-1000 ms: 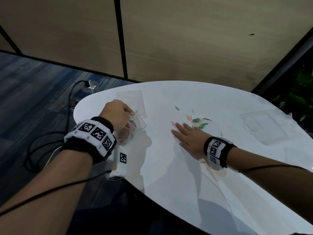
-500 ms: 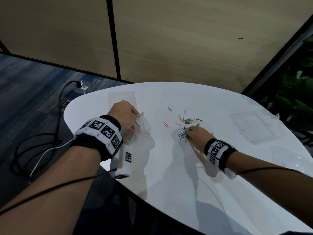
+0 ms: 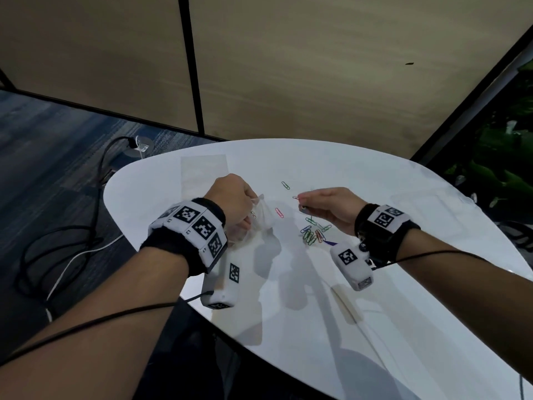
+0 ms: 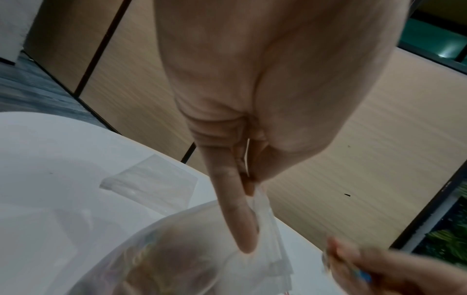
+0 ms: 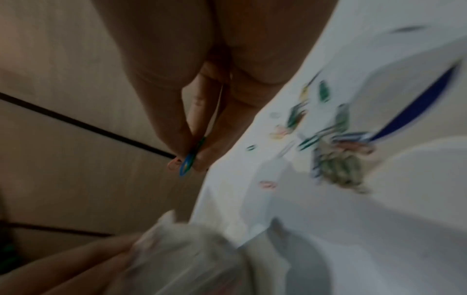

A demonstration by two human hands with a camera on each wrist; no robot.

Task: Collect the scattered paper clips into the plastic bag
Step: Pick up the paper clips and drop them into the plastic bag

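My left hand (image 3: 235, 202) grips the rim of a clear plastic bag (image 3: 264, 216) above the white table (image 3: 375, 327); coloured clips show through the bag (image 4: 177, 259). My right hand (image 3: 326, 207) is raised off the table to the right of the bag and pinches a few paper clips (image 5: 188, 161) between thumb and fingers. A cluster of green, red and blue paper clips (image 3: 313, 233) lies on the table below the right hand. A single pink clip (image 3: 279, 212) lies beside the bag and a green clip (image 3: 285, 185) lies farther back.
A flat empty plastic bag (image 3: 203, 171) lies at the table's far left, another clear packet (image 3: 450, 203) at the far right. The table's left edge drops to carpet with cables (image 3: 72, 246). A wooden wall panel stands behind.
The right hand closed over the clip pile, pinched a few clips and lifted them up and left toward the bag. The left hand kept holding the bag in place.
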